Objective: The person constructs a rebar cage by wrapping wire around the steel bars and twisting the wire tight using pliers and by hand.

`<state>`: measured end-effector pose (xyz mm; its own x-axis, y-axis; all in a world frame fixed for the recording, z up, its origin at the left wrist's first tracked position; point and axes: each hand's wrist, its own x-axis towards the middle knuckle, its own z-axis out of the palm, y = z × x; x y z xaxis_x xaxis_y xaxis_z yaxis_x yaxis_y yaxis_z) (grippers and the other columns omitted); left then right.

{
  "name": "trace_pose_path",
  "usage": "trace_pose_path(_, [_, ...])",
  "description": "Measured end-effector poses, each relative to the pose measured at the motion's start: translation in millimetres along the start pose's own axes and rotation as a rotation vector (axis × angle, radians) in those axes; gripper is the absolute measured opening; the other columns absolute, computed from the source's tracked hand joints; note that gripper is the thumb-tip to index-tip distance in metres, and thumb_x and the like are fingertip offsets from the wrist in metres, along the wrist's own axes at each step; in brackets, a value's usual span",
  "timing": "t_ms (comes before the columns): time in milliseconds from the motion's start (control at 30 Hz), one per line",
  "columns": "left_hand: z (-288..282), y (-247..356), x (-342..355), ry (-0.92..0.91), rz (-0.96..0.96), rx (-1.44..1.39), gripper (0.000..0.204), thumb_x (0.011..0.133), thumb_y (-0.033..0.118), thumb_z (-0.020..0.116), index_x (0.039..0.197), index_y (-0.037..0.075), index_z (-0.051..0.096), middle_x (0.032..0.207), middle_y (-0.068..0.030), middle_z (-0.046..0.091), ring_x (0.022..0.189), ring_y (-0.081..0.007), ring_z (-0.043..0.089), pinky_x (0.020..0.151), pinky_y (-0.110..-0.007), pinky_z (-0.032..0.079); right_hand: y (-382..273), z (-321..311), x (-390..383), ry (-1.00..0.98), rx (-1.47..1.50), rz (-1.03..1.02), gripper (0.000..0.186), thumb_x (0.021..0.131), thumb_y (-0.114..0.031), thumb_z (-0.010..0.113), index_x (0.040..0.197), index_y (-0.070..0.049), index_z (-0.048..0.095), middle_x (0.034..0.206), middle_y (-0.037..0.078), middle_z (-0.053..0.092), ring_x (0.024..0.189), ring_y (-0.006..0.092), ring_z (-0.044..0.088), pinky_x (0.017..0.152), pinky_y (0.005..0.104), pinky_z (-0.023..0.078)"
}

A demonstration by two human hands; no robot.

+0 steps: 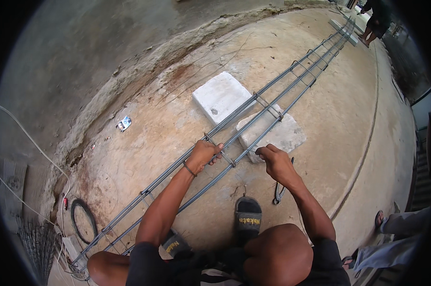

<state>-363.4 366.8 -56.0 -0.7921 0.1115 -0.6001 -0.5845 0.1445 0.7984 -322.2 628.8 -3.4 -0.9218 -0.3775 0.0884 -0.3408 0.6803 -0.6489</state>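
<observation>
Steel rebar cage, left hand curled onto it.
Right hand pinched nearly closed, contents unclear, near pale block; floor spreads frame-right.

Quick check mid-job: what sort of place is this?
Probably a construction site: there's a long rebar cage, two pale blocks and a coil of dark wire in view.

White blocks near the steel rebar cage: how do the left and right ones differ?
The left white square block lies mostly outside the long grey steel rebar cage, while the right off-white irregular block has bars crossing above it. The left block shows a distinct dark pit; the right block's outline looks rougher. Both are pale and rest on the concrete floor.
</observation>
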Motion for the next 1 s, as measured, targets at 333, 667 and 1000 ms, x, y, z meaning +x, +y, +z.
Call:
trace_pose_path(333, [9, 7, 1, 0.131, -0.068, -0.039, 0.026, 0.085, 0.018, 0.075, 0.076, -0.004, 0.067, 0.062, -0.0085, 0.061, 0.044, -0.0103, 0.047, 0.036, -0.025, 0.030, 10, -13, 26, -0.219, -0.429, -0.130, 0.025, 0.070, 0.003, 0.056, 0.094, 0.001, 0.065, 0.092, 0.018, 0.062, 0.080, 0.0378, 0.064, 0.072, 0.0476, 0.053])
trace_pose_path(667, [13, -6, 1, 0.278, 0.109, 0.047, 0.028, 0.078, 0.014, 0.080, 0.076, -0.006, 0.060, 0.064, -0.0120, 0.065, 0.045, -0.0141, 0.054, 0.039, -0.028, 0.039, -14, 47, 58, -0.281, 0.405, 0.406, 0.027, 0.080, -0.003, 0.052, 0.099, 0.008, 0.067, 0.075, 0.020, 0.067, 0.052, 0.0260, 0.064, 0.045, 0.0367, 0.052])
trace_pose_path(1000, [-11, 12, -1, 0.153, 0.412, 0.528, 0.024, 0.089, 0.012, 0.065, 0.111, 0.006, 0.062, 0.065, -0.0113, 0.065, 0.053, -0.0238, 0.059, 0.052, -0.035, 0.049, -15, 75, 71, -0.189, 0.687, 0.609, 0.021, 0.082, -0.002, 0.050, 0.094, 0.012, 0.062, 0.067, 0.015, 0.060, 0.049, 0.0199, 0.057, 0.039, 0.0332, 0.043])
